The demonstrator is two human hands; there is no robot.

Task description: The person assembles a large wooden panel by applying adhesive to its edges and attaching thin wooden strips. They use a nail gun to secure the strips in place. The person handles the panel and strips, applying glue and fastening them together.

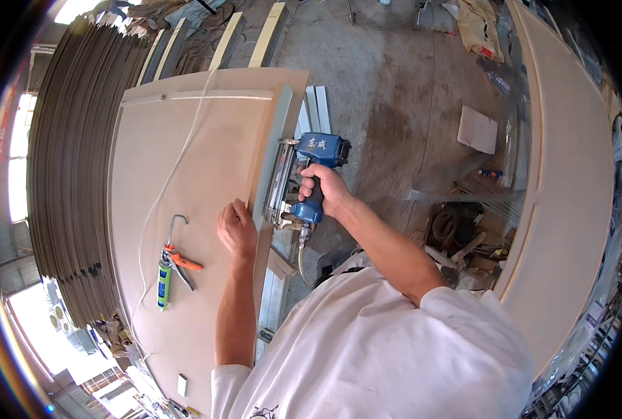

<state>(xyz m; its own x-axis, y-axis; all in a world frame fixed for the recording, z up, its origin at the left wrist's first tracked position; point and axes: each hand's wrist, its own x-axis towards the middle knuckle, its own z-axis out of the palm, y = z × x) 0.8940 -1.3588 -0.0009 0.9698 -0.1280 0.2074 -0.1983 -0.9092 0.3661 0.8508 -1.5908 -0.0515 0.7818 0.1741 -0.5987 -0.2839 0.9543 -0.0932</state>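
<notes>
My right hand [325,187] is wrapped round the dark grip of a blue air nail gun [321,148]. The gun lies along the right edge of a large beige panel [185,153], its metal magazine beside the pale edge strip [275,140]. From its lower end a thin air hose [302,262] runs toward my body. My left hand [238,229] is closed, with bent fingers pressed together over the panel near that strip. Whatever they hold, if anything, is hidden. Left of it lies a caulking gun [178,260] with an orange handle and a green cartridge [164,285].
A white cord [179,160] trails across the panel. Tall stacked brown sheets [80,174] stand along the left. Wooden bars [267,35] stick out beyond the far edge. Another long panel [569,174] stands at right, with scrap and a square offcut [477,130] on the floor [388,70] between.
</notes>
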